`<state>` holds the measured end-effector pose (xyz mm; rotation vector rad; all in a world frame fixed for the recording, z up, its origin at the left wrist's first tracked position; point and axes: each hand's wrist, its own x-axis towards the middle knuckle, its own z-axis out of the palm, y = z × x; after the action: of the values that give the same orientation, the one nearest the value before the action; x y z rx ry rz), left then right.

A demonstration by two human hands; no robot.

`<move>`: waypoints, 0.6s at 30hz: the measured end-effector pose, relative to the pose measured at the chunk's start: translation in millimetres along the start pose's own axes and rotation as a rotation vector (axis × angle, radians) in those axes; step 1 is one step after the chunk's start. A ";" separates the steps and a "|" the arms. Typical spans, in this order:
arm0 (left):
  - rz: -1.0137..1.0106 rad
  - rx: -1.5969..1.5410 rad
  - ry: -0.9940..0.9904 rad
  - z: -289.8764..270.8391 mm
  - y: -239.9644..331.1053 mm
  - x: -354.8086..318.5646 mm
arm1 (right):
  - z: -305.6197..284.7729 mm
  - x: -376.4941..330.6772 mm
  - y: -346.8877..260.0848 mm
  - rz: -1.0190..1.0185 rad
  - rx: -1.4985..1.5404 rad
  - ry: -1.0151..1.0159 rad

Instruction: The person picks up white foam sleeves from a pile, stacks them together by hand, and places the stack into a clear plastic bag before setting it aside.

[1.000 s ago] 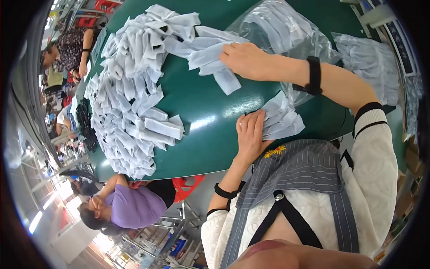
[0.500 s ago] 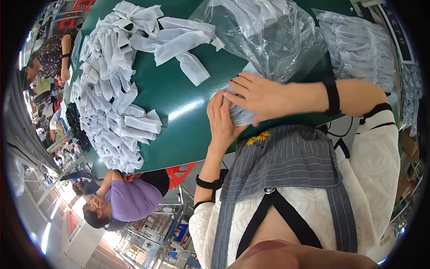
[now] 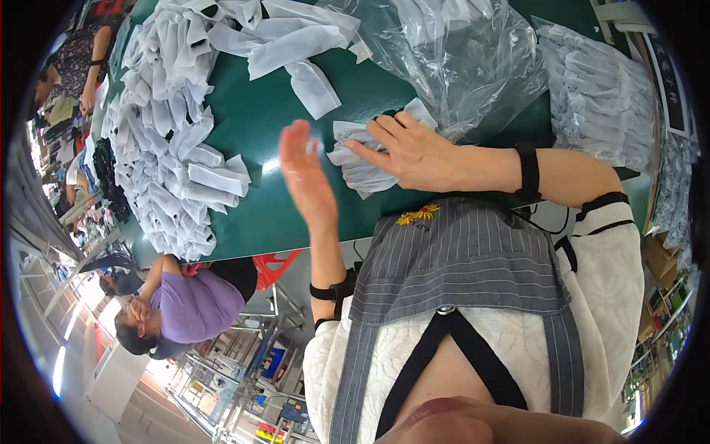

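A small stack of pale grey-white fabric pieces (image 3: 362,174) lies on the green table before me. My right hand (image 3: 410,152) rests on its right part, fingers spread and slightly bent, hiding some of the pieces. To the left of the stack my left hand (image 3: 305,177) is raised, empty, its fingers stretched out and a little blurred. Just beyond the right hand lies a clear plastic bag (image 3: 473,81) with similar pieces in it. A loose fabric piece (image 3: 313,90) lies farther off, beyond the stack.
A large heap of fabric pieces (image 3: 163,140) covers the table's left side. A filled clear bag (image 3: 595,96) lies at the right. A person in a purple top (image 3: 200,303) sits beside the table at lower left, near a red stool (image 3: 275,268).
My left hand has let go of the stack and moved left, away from it. The right hand stays on the pieces, which now show more openly. The whole view has shifted slightly.
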<state>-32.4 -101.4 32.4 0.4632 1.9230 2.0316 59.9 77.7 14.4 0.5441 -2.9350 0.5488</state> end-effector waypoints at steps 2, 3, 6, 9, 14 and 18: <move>-0.050 -0.016 0.114 -25.1 14.0 9.2 | -20.8 6.1 1.5 0.077 0.190 -0.041; -0.105 -0.036 0.230 -29.8 18.0 9.5 | -40.5 9.8 4.9 0.153 0.382 -0.085; -0.116 0.287 0.027 -16.3 14.9 -2.3 | -101.2 6.3 22.4 0.244 0.769 0.006; 0.402 0.897 -0.335 60.9 29.2 -4.0 | -189.7 -24.3 38.0 0.490 1.382 0.076; 0.511 0.889 -0.395 135.1 14.5 6.7 | -199.0 -138.6 60.9 0.597 0.690 -0.111; 0.578 1.010 -0.426 132.8 -3.5 11.6 | -162.1 -143.9 37.0 0.580 0.602 -0.355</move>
<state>14.7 23.3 35.8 1.6651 2.5515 0.8483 186.4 216.5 128.7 -0.2321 -3.2156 1.5702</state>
